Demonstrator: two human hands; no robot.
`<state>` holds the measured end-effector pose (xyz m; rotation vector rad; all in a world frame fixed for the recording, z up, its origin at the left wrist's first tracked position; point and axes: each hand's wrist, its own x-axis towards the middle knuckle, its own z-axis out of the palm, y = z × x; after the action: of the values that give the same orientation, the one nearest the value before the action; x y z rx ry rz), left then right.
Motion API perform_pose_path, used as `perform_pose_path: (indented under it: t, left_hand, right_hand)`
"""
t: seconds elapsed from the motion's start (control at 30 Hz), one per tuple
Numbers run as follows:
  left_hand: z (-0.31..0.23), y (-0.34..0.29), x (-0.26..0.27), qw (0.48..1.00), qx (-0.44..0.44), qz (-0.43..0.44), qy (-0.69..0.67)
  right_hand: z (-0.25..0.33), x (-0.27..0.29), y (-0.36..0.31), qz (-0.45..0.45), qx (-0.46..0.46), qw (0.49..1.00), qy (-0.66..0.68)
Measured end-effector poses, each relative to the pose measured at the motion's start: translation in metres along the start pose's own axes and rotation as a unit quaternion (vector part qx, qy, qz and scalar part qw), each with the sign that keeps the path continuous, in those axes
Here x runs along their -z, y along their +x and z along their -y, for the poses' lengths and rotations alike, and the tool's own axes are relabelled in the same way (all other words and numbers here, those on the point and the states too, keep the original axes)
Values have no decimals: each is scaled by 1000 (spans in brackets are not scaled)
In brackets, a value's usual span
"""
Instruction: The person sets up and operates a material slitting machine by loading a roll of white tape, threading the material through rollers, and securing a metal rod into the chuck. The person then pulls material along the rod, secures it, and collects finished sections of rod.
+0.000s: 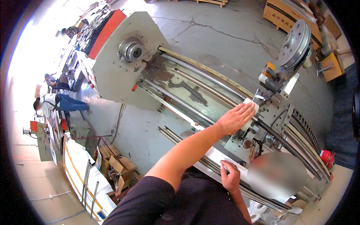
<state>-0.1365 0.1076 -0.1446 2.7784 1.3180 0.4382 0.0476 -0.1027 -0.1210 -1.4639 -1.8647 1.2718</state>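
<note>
My left hand point(237, 118) reaches across the machine, its fingers laid together over a short white cylinder point(246, 125). This cylinder sits around a long metal shaft point(204, 87) near its right end; my left thumb is hidden. Lower down, close to my body, my right hand point(230, 176) is raised with curled fingers, thumb and forefinger close together. Whatever may be between them is too small to make out. Beside that hand run several dark rods point(249, 189). A round chuck-like hub point(131, 50) is mounted on the grey end housing point(112, 78) at the machine's far left.
A grey pulley wheel point(294, 44) rises at the far right. A fire extinguisher point(327, 159) stands at the right edge. Cardboard boxes point(122, 170) lie at lower left. Another person point(56, 103) is at the left, away from me. A wooden crate point(288, 17) stands behind.
</note>
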Motion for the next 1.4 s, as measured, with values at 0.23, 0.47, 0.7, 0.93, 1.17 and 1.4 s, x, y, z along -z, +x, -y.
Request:
perform_pose_path:
  t: [0.23, 0.47, 0.7, 0.93, 1.17, 1.4]
  left_hand:
    - [82, -46, 49, 998, 25, 40, -35]
    - [171, -90, 86, 994, 42, 45, -86]
    - [164, -71, 112, 993, 44, 109, 34]
    - [153, -77, 101, 993, 64, 95, 23]
    - [153, -88, 73, 993, 78, 63, 63]
    - [159, -120, 105, 996, 53, 41, 59]
  right_hand:
    - [93, -44, 23, -5, 10, 1000, 14]
    - [106, -28, 35, -117, 55, 991, -38]
    - [74, 11, 32, -137, 51, 959, -244]
    - [11, 160, 40, -269, -14, 933, -240]
    - [-234, 395, 0, -261, -289, 870, -304]
    - [-283, 404, 3, -200, -315, 850, -371]
